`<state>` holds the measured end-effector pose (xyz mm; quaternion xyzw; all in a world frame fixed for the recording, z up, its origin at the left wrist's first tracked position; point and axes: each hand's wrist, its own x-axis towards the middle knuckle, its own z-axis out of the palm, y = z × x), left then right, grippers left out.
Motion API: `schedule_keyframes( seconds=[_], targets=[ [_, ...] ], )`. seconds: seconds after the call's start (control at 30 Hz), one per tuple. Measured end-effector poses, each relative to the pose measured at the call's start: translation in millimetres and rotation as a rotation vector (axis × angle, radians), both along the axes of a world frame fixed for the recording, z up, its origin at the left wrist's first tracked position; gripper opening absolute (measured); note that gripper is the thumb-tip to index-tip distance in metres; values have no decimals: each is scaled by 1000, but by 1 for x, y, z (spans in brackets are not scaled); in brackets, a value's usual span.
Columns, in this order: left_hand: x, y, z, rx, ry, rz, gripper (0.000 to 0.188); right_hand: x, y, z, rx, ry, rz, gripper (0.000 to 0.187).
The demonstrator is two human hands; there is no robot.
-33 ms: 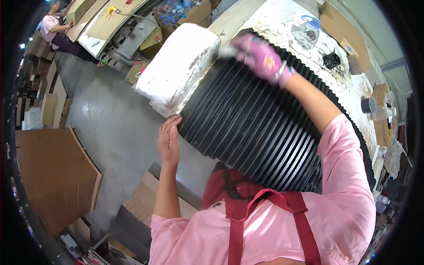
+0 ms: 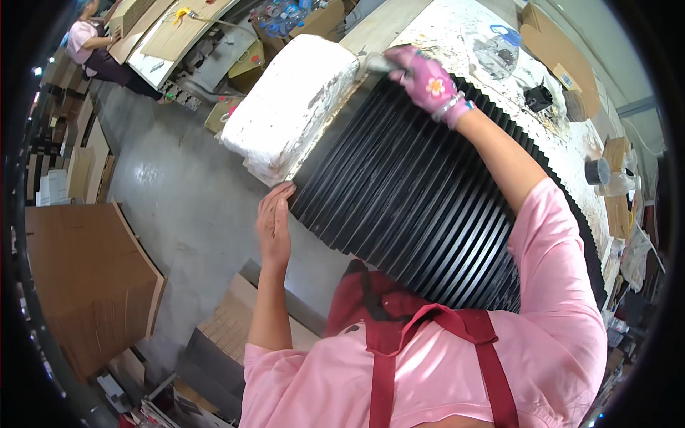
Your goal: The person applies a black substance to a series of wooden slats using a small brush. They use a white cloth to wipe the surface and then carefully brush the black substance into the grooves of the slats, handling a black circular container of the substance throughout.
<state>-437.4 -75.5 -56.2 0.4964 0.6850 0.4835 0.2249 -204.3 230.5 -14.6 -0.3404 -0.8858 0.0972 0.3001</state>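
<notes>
A large black pleated bellows cover (image 2: 399, 192) lies across the worktable in front of me, its ridges running away from me. My left hand (image 2: 275, 217) is bare, with its fingers stretched out and touching the near corner of the bellows' flat end strip. At the far corner of that strip, my right hand (image 2: 432, 85), in a pink glove with a flower, is closed round a small grey flat thing (image 2: 378, 64). That thing is blurred and its kind cannot be told. Beside the end strip sits a white wrapped block (image 2: 292, 100) with a stained edge.
Behind the bellows, the stained white tabletop (image 2: 446, 36) bears a clear jug with a blue handle (image 2: 499, 53), a black container (image 2: 537, 98) and a roll of tape (image 2: 596, 171). A cardboard box (image 2: 93, 278) stands at left. Far left, another person (image 2: 100, 53) works at a bench.
My gloved right hand has shifted slightly and shows more sharply. My left hand stays at the near corner, and the bellows have not visibly moved.
</notes>
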Motion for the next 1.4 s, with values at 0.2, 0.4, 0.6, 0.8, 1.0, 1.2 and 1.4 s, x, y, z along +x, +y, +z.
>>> schedule_keyframes(
  seconds=[0.2, 0.4, 0.6, 0.8, 1.0, 1.2, 1.4],
  targets=[
    [-11, -10, -12, -50, 27, 31, 29, -36, -146, 20, 9, -276, 599, 23],
    [-17, -7, -10, -100, -20, -1, 28, -31, -86, 31, 23, -65, 343, 26],
    [-15, -10, -21, -54, -287, 66, 35, -50, -173, 27, -20, -175, 592, 30],
    [-11, -7, -17, -48, -391, 101, 37, -65, -155, 33, 51, -200, 394, 28],
    [-13, -7, -23, -28, -362, 120, 33, -79, -184, 34, -80, -288, 580, 40],
    [-17, -6, -26, -34, -299, 78, 28, -72, -200, 31, -113, -363, 1008, 41],
    [-18, -4, -36, -25, -350, 85, 28, -79, -175, 21, 75, -156, 721, 34]
  ],
)
